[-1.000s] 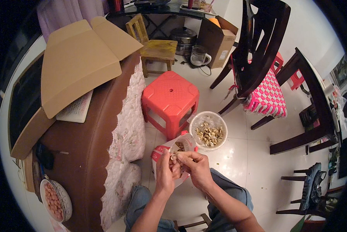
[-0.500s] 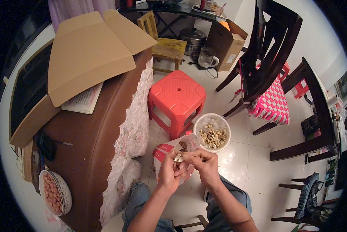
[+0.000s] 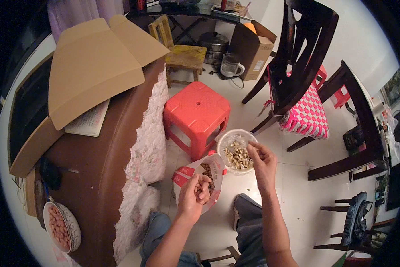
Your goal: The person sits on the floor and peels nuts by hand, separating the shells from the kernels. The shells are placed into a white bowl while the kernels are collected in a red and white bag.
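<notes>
My left hand [image 3: 194,196] is curled palm-up over a red and white bag [image 3: 182,178], its fingers bent inward around something small that I cannot make out. Brown nuts [image 3: 207,173] show inside the bag's mouth. Over the right rim of a white bin [image 3: 222,141] reaches my right hand [image 3: 264,164], its fingers stretched and slightly apart, with nothing visible in them. Pale, yellowish shells [image 3: 238,155] lie in the bin, which has a clear plastic liner.
A red plastic stool [image 3: 197,104] stands just beyond the bag. At left, a bowl of pinkish-brown kernels [image 3: 58,224] and a cardboard box [image 3: 93,71] rest on a brown couch [image 3: 106,178]. A dark wooden chair [image 3: 293,89] stands to the right of the bin.
My right hand has parted from my left and moved right to the bin. The pale shell pieces seen between my hands no longer show there. My left hand's fingers have curled in.
</notes>
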Demonstrator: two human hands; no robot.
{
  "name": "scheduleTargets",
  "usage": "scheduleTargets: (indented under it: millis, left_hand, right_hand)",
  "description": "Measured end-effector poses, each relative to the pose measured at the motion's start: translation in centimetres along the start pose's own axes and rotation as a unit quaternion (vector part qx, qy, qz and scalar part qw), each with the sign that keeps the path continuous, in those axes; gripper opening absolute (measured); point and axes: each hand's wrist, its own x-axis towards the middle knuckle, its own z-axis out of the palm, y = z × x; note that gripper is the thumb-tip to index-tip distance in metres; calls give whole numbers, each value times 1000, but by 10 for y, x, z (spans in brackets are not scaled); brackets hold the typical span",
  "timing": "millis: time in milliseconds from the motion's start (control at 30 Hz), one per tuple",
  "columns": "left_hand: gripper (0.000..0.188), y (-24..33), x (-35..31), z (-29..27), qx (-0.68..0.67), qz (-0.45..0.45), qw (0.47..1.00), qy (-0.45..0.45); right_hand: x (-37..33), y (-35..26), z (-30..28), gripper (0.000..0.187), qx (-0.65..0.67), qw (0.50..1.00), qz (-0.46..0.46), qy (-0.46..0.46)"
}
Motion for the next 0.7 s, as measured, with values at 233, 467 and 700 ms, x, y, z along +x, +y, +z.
scheduleTargets:
  millis: [233, 467, 700]
  left_hand:
    - [19, 14, -12, 24, 185, 56, 980, 37]
    - [17, 9, -17, 37, 458, 242, 854, 48]
    - [27, 7, -17, 42, 556, 280, 779, 77]
  right_hand:
    - [-19, 14, 27, 64, 549, 774, 249, -196]
    - [-36, 4, 42, 77, 582, 733, 246, -251]
    - [-44, -6, 47, 79, 554, 741, 236, -297]
